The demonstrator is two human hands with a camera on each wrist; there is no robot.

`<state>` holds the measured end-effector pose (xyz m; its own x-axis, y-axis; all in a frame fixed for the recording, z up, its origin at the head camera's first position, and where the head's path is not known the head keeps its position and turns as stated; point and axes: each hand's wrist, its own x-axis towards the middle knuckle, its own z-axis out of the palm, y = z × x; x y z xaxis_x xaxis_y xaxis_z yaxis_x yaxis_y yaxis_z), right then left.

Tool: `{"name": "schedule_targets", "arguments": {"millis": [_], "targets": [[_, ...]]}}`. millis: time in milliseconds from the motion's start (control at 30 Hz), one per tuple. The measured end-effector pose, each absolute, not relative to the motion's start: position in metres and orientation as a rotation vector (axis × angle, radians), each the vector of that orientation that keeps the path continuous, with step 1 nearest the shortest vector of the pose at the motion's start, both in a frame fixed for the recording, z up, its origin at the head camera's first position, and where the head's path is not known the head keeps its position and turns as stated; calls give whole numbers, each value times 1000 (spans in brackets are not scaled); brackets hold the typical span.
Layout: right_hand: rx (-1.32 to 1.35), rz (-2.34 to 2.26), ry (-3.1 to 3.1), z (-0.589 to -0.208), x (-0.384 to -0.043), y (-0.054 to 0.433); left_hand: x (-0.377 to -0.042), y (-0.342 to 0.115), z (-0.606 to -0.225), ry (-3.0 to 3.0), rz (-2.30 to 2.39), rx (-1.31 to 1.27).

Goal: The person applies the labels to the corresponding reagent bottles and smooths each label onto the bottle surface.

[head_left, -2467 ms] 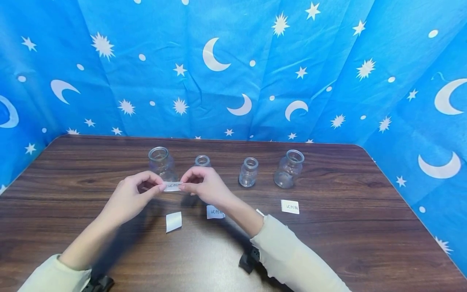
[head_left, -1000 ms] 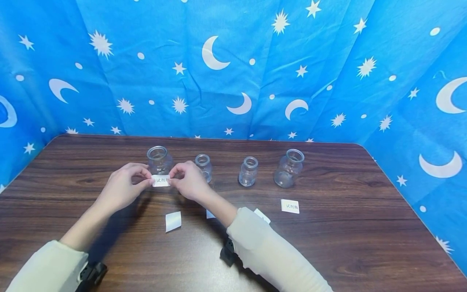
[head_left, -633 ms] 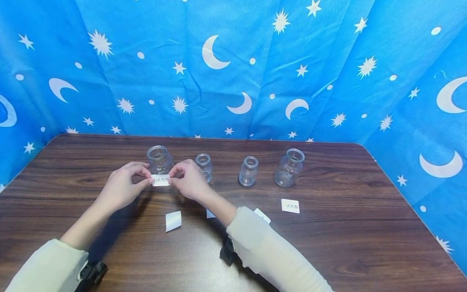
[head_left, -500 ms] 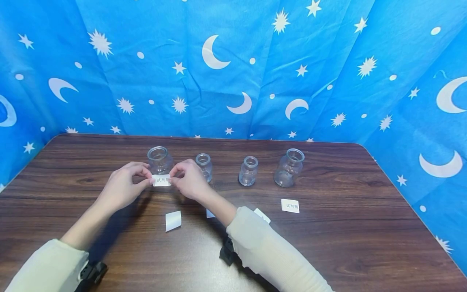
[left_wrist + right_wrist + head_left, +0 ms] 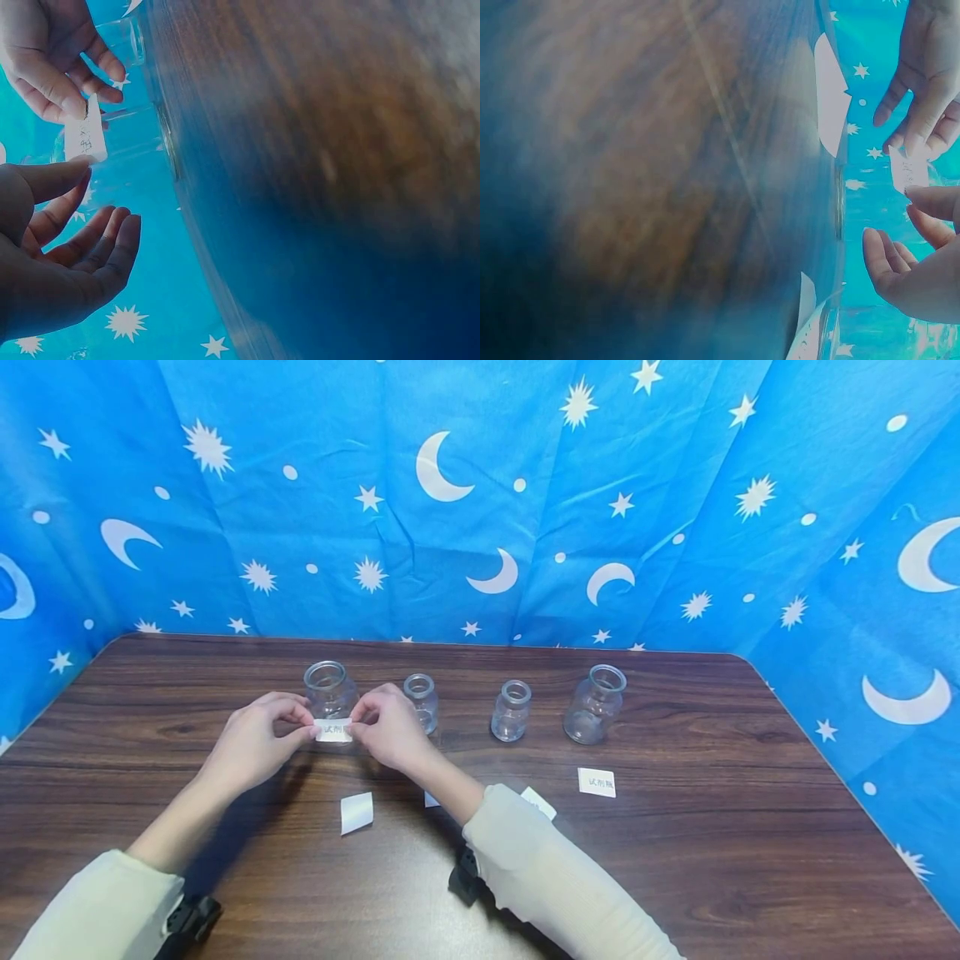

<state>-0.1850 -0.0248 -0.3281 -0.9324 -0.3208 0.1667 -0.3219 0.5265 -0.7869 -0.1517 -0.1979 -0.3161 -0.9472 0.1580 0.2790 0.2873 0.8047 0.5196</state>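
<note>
My left hand (image 5: 255, 739) and right hand (image 5: 390, 731) pinch the two side ends of a white label (image 5: 332, 730) printed with dark characters. They hold it stretched flat between them, overlapping the front of the large clear glass jar (image 5: 326, 681) at the left. In the left wrist view the label (image 5: 85, 135) stands in front of the jar's glass, thumbs and forefingers at its ends while the other fingers stay loose. The right wrist view also has the label (image 5: 909, 171) between both hands. Beside my right hand is a small glass jar (image 5: 422, 697), partly covered by it.
Another small jar (image 5: 511, 714) and a second large jar (image 5: 595, 710) stand to the right. On the brown table (image 5: 712, 843) lie a blank white paper piece (image 5: 357, 812), a printed label (image 5: 597, 782) and two more papers partly hidden by my right arm. A blue patterned curtain (image 5: 300, 535) hangs behind.
Since the earliest frame, both hands have carried the label left and slightly away from me, onto the large jar's front in view. Over the last second they stay almost still.
</note>
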Motion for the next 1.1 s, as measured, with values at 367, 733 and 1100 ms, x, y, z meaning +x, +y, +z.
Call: {"name": "schedule_targets", "arguments": {"millis": [367,733,1100], "targets": [[550,1421,-2765,-327,-187,-24,-151,-197,-317,-2784,-843,-316],[565,1427,-2736,-326,-186,-22,-149,-195,-315,-2804,-914,-234],[570,1332,-2823,-326,-188,-22,-156,-198,-315,-2796,-946,-312]]}}
